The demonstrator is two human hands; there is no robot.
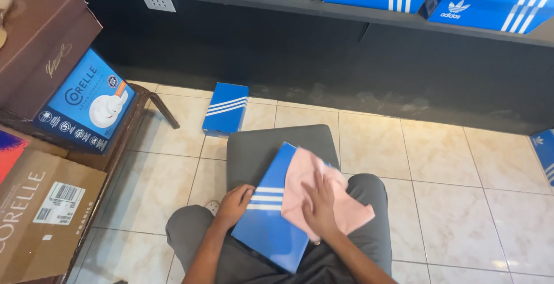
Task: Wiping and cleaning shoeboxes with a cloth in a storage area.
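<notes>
Two hands are working on the blue box lying on my lap, its long side pointing away. My left hand is curling round its left edge; my right hand is pressing the pink cloth flat on top.

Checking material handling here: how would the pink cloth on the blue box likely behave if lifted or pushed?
The pink cloth is probably floppy: it lies creased and draped over the blue box edge. It looks thin, so likely light. Pushed under the right hand, it would probably bunch up.
</notes>
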